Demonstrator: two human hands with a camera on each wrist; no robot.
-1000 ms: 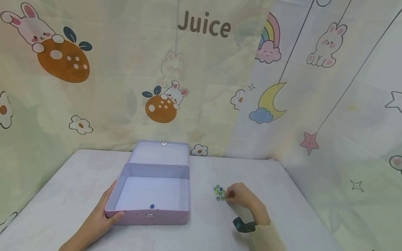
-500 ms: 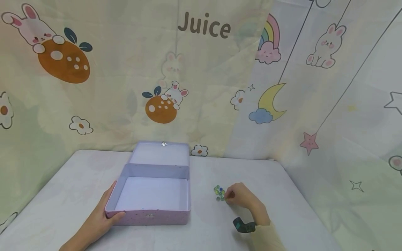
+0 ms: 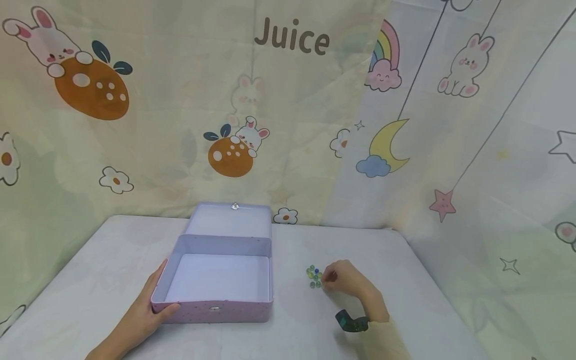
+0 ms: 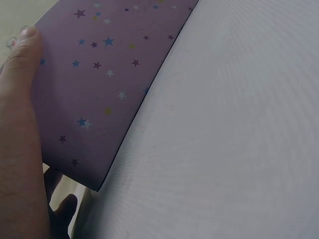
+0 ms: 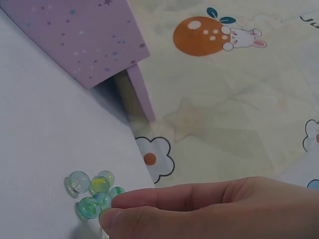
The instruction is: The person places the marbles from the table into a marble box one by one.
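An open purple star-patterned tin box stands on the white table, its lid tipped back. My left hand grips the box's front left corner; the left wrist view shows the thumb lying along the box wall. A small cluster of glass marbles lies right of the box. My right hand is at that cluster. In the right wrist view its thumb and forefinger pinch together on a marble at the near edge of the marbles. The box floor shows no marble.
Cartoon-print curtains close off the back and right sides of the table. A dark band sits on the right wrist. Bare tabletop stretches in front of and beside the box.
A blue marble seen on the box floor near the front wall a second ago is out of sight now. Both hands have stayed nearly still.
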